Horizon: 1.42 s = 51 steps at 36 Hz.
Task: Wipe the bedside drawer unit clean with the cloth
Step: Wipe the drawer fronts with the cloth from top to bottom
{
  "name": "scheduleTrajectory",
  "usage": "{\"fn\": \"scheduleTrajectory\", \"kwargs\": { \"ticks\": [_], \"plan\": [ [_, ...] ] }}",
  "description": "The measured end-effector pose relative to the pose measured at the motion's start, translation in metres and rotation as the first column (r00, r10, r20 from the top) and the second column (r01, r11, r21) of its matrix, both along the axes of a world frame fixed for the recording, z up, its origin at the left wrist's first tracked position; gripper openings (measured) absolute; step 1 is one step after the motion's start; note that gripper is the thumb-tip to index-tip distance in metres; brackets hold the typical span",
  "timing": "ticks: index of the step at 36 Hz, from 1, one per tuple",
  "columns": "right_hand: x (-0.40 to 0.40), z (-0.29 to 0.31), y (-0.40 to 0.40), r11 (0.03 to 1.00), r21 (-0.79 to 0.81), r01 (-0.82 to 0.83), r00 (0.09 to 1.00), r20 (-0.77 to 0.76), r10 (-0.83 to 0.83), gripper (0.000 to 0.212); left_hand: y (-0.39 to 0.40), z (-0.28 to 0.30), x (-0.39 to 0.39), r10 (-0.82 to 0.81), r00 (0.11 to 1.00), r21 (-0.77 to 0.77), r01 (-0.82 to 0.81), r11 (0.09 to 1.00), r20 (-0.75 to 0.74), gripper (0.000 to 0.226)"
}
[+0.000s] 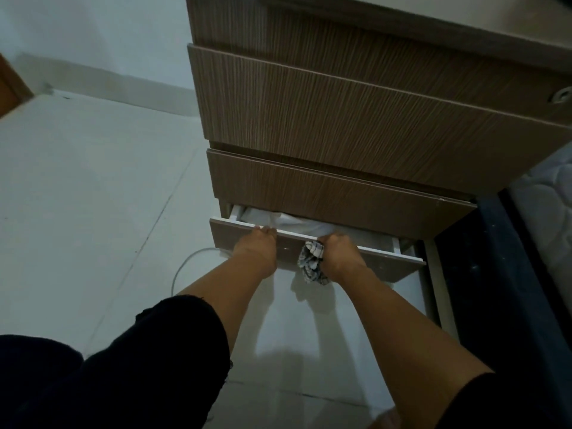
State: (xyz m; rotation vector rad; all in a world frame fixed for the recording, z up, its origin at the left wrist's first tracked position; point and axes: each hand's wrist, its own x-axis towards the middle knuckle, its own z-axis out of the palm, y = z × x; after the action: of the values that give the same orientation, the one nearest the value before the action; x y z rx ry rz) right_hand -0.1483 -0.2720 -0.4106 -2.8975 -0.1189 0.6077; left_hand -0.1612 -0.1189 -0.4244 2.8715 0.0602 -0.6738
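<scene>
Drawer unit (356, 125) of brown wood grain stands on the pale floor (93, 196) just ahead of the person, its two upper drawers closed and the bottom drawer (309, 246) pulled partly out, white fabric (294, 226) showing inside, just beyond the fingers. Both arms reach forward and down, nearly straight, palms turned down. The left hand (258, 247) has its fingers (266, 229) curled over the drawer's top edge, closed on that edge and holding nothing else. The right hand (339, 253) grips the same edge further along, and the checked cloth (312, 261) is bunched in that same closed hand, most of it dangling against the drawer front just below and to the inner side of the knuckles. The likeliest trouble, to my mind, is the cloth: held only by a pinch that is also busy with the drawer, it could slip to the floor or get nipped between drawer front and frame if the drawer is pushed home. Fingertips hooked over the edge sit close under the drawer above and could be pinched the same way. An uneven pull from two hands could rack the drawer on its runners, and the white cable (188, 258) lying on the floor just left of the left hand might snag.
</scene>
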Motion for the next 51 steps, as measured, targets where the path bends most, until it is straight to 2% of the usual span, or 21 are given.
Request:
{"fn": "scheduleTrajectory", "kwargs": {
  "ticks": [4, 8, 11, 16, 18, 21, 26, 29, 33, 37, 40, 45, 51],
  "plan": [
    [0.006, 0.014, 0.007, 1.0, 0.006, 0.002, 0.999, 0.041, -0.002, 0.035, 0.017, 0.002, 0.002, 0.108, 0.992, -0.081, -0.103, 0.991, 0.061, 0.06],
    [0.014, 0.027, 0.033, 0.991, 0.075, -0.111, 0.986, 0.134, 0.101, 0.039, 0.045, -0.004, 0.0, 0.287, 0.949, -0.142, -0.269, 0.953, 0.131, 0.076],
    [0.019, 0.03, 0.06, 0.971, 0.157, -0.181, 0.968, 0.201, 0.148, 0.037, 0.064, -0.006, -0.002, 0.407, 0.908, -0.175, -0.387, 0.905, 0.097, 0.08],
    [0.024, 0.02, 0.114, 0.948, 0.287, -0.138, 0.97, 0.232, 0.071, 0.024, 0.083, -0.007, -0.002, 0.444, 0.895, -0.223, -0.427, 0.876, 0.031, 0.082],
    [0.023, 0.015, 0.129, 0.947, 0.262, -0.186, 0.959, 0.26, 0.116, 0.024, 0.088, -0.005, -0.004, 0.446, 0.894, -0.233, -0.427, 0.873, 0.031, 0.083],
    [0.019, 0.008, 0.142, 0.94, 0.169, -0.296, 0.94, 0.223, 0.256, 0.032, 0.095, -0.004, -0.005, 0.451, 0.892, -0.268, -0.428, 0.863, 0.03, 0.083],
    [0.014, -0.004, 0.149, 0.948, 0.055, -0.314, 0.931, 0.215, 0.296, 0.037, 0.1, -0.004, -0.003, 0.449, 0.893, -0.294, -0.42, 0.859, 0.036, 0.08],
    [0.012, -0.007, 0.145, 0.955, 0.052, -0.291, 0.93, 0.251, 0.27, 0.033, 0.098, -0.001, -0.006, 0.423, 0.904, -0.295, -0.388, 0.873, 0.066, 0.064],
    [0.008, -0.008, 0.135, 0.967, 0.083, -0.242, 0.94, 0.269, 0.212, 0.027, 0.09, 0.001, -0.005, 0.358, 0.927, -0.207, -0.331, 0.921, 0.113, 0.04],
    [0.009, -0.008, 0.111, 0.971, 0.061, -0.229, 0.946, 0.251, 0.207, 0.032, 0.069, 0.007, -0.002, 0.28, 0.95, -0.177, -0.255, 0.951, 0.136, 0.05],
    [0.01, -0.008, 0.09, 0.979, 0.054, -0.198, 0.95, 0.258, 0.178, 0.032, 0.048, 0.009, 0.001, 0.245, 0.962, -0.164, -0.224, 0.961, 0.121, 0.048],
    [0.007, -0.008, 0.052, 0.991, 0.058, -0.123, 0.957, 0.271, 0.103, 0.029, 0.014, 0.009, 0.002, 0.139, 0.985, -0.156, -0.122, 0.98, 0.102, 0.04],
    [0.003, -0.007, -0.006, 0.999, 0.047, 0.006, 0.966, 0.258, -0.018, 0.032, -0.026, 0.009, 0.002, 0.058, 0.995, -0.114, -0.048, 0.992, 0.081, 0.05]
  ]
}}
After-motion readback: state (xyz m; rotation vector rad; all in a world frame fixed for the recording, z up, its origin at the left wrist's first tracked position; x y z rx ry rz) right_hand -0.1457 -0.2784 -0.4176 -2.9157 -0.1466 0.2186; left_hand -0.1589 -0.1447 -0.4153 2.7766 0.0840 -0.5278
